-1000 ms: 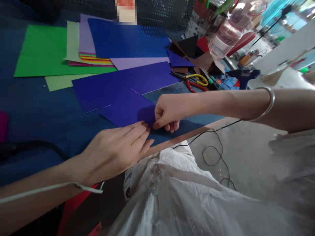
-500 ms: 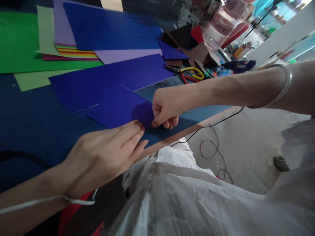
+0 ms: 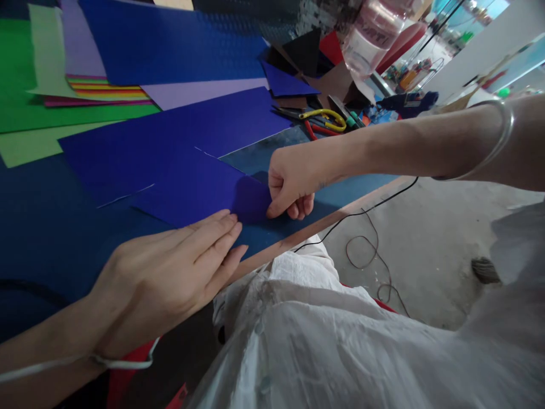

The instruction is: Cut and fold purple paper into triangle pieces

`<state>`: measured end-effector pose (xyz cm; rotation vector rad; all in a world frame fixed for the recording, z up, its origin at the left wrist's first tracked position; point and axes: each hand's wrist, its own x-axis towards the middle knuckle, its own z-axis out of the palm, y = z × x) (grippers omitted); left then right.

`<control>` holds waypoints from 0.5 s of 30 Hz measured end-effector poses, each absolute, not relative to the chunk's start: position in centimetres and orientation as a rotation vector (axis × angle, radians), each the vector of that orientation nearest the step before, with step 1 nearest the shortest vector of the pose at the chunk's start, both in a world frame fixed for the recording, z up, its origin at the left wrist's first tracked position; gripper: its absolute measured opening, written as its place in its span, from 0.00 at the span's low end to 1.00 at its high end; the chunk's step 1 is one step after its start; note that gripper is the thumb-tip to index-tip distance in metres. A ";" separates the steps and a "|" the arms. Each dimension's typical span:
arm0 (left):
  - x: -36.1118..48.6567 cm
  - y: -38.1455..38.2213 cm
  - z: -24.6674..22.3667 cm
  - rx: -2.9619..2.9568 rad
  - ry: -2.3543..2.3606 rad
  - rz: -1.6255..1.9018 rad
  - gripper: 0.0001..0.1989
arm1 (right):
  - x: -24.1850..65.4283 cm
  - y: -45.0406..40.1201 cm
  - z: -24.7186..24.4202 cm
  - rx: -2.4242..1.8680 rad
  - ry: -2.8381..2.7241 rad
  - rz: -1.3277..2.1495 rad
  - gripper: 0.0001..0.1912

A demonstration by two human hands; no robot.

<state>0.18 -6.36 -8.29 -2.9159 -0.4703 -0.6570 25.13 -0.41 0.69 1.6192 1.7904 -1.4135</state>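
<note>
A smaller purple-blue paper piece (image 3: 200, 187) lies on the blue table, over part of a larger sheet of the same colour (image 3: 170, 128). My right hand (image 3: 293, 179) pinches the right corner of the smaller piece between thumb and curled fingers. My left hand (image 3: 174, 264) lies palm down with its fingers stretched out, the fingertips at the near edge of that piece. Thin pale lines run along the paper's edges.
Stacked coloured papers with a green sheet (image 3: 25, 108) lie at the back left, beside a darker blue sheet (image 3: 170, 45). Yellow-handled pliers (image 3: 326, 116), paper scraps (image 3: 289, 82), a clear bottle (image 3: 374, 37) and a glue gun (image 3: 409, 101) stand or lie at the back right.
The view has shifted, so the sheets appear farther left. The gap between my hands has widened slightly, with more of the small piece's near edge showing. My right hand keeps its pinch.
</note>
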 end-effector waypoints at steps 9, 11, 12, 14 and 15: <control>0.9 -5.9 -7.1 -2.823 -0.382 -0.614 0.25 | 27.9 -0.9 1.1 1.717 1.704 -1.453 0.14; 1.1 -5.7 -6.5 -2.802 -0.304 -0.565 0.28 | 28.5 -1.1 1.0 1.725 1.701 -1.465 0.14; 1.1 -5.7 -6.4 -2.799 -0.299 -0.574 0.28 | 28.8 -1.1 1.0 1.726 1.698 -1.470 0.14; 0.9 -5.8 -6.7 -2.839 -0.378 -0.619 0.29 | 29.2 -1.2 1.0 1.734 1.683 -1.468 0.15; 0.7 -5.9 -7.0 -2.890 -0.497 -0.681 0.29 | 29.4 -1.3 1.0 1.742 1.674 -1.462 0.15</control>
